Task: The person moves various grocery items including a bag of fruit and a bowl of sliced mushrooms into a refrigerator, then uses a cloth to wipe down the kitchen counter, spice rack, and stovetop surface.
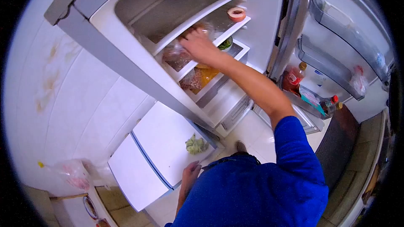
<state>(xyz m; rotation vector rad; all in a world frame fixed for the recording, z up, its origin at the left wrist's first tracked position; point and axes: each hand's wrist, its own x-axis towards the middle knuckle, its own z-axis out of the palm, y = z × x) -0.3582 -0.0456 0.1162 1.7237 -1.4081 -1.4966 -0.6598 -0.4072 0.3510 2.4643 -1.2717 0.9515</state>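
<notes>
My right hand (pixel 198 46) reaches into the open fridge, over a shelf with clear plastic bags (pixel 176 55). Its fingers bend down at a bag; what they hold, if anything, is hidden. To its right on the same shelf lies a cut peach-like fruit (pixel 236 14). A bowl of greens (pixel 225 43) and bags with yellow and reddish food (pixel 206 75) are lower down. My left hand (pixel 191 173) hangs low by my body, beside a white cabinet (pixel 164 143); its fingers are curled, and their contents cannot be made out.
A green leafy bunch (pixel 196 144) lies on the white cabinet. At the right, the open fridge door (pixel 336 29) carries racks with bottles (pixel 294 75) and a bagged item (pixel 359 80). Plastic bags (pixel 75 176) hang at the lower left wall.
</notes>
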